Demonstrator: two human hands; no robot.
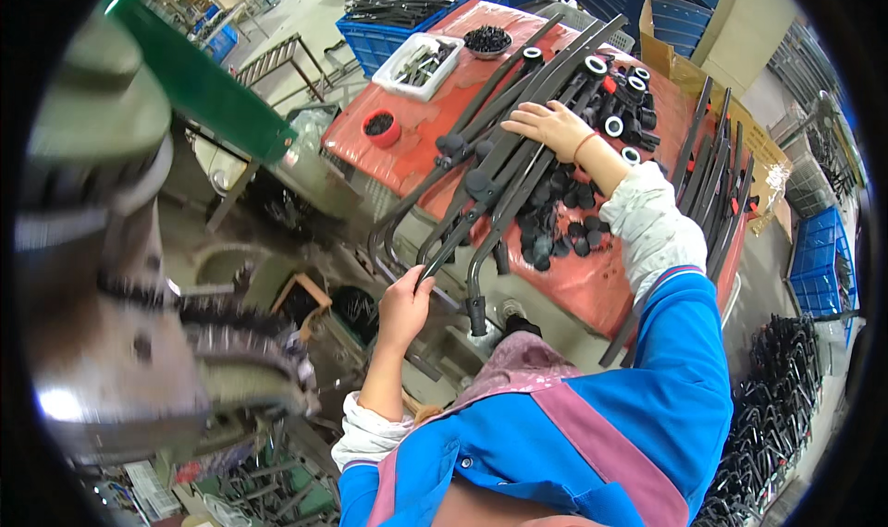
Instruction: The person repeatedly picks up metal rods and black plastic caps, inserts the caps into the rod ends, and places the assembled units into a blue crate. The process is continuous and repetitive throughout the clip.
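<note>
Several long black metal tubes with curved lower ends lie across a red-covered table, some jutting past its near edge. My left hand is closed around the curved end of one black tube, off the table's near edge. Farther up the bundle, my right hand lies across the tubes with its fingers stretched out. Dark round knobs sit on the tubes between my hands. Just beyond my right hand are black fittings with white rings. Loose black caps lie below my right forearm.
On the red table stand a white tray of small parts, a dark bowl and a red cup. More black tubes lie at the right edge. A large machine fills the left side. Blue crates stand around.
</note>
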